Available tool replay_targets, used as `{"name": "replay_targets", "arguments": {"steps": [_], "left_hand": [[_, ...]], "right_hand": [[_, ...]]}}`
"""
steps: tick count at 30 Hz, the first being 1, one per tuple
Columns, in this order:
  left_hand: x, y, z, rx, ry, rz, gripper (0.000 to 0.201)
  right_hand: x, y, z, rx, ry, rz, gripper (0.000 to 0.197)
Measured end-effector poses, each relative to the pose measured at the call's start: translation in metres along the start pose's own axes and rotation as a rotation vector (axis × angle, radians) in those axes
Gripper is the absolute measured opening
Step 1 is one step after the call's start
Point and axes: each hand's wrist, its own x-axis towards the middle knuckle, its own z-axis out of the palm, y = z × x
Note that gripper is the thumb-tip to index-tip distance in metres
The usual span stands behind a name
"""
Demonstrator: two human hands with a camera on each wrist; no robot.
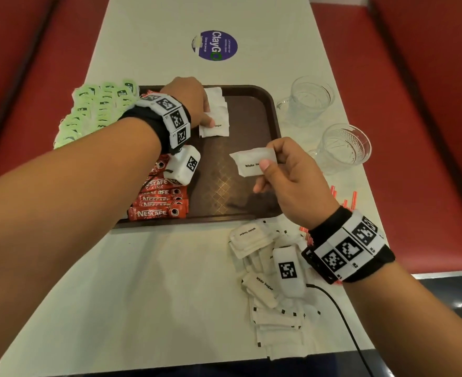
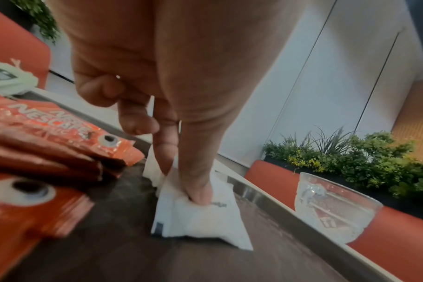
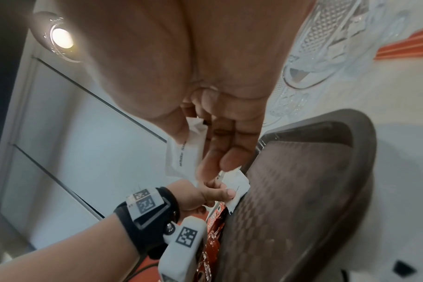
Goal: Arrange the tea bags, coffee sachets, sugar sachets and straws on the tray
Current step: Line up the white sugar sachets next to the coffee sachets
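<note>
A brown tray lies mid-table. Red Nescafe coffee sachets are lined up along its left side. A short row of white sugar sachets lies at the tray's far middle. My left hand pinches the nearest sugar sachet of that row with thumb and forefinger, flat on the tray. My right hand holds another white sugar sachet above the tray's right half, pinched between thumb and fingers. Green tea bags are heaped on the table left of the tray.
A loose pile of sugar sachets lies on the table below the tray, by my right wrist. Red straws lie right of the tray. Two glass cups stand at the right. Red bench seats flank the table.
</note>
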Motion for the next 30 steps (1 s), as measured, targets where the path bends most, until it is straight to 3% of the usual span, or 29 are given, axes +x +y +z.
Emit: {"name": "replay_targets", "arguments": {"steps": [5, 10, 16, 22, 24, 28, 30], "left_hand": [[0.017, 0.003, -0.001, 0.049, 0.021, -0.026, 0.056], [0.018, 0.027, 0.008, 0.045, 0.004, 0.032, 0.055], [0.025, 0.033, 0.015, 0.052, -0.023, 0.029, 0.041], [0.015, 0.027, 0.010, 0.096, -0.027, 0.040, 0.051], [0.005, 0.027, 0.001, 0.045, -0.011, 0.087, 0.055], [-0.033, 0.032, -0.024, -0.240, 0.109, 0.332, 0.038], [-0.062, 0.034, -0.036, -0.399, 0.063, 0.407, 0.043]], "right_hand": [[-0.002, 0.001, -0.001, -0.005, 0.002, 0.015, 0.009], [-0.002, -0.001, 0.002, -0.015, -0.007, 0.018, 0.003], [-0.002, -0.007, -0.001, -0.011, -0.017, 0.017, 0.003], [0.002, -0.013, -0.003, -0.030, 0.008, -0.038, 0.004], [0.003, -0.015, -0.003, -0.022, 0.014, -0.051, 0.006], [0.005, -0.019, -0.004, 0.009, 0.027, -0.036, 0.010], [0.006, -0.019, -0.004, 0.031, 0.027, -0.022, 0.007]]}}
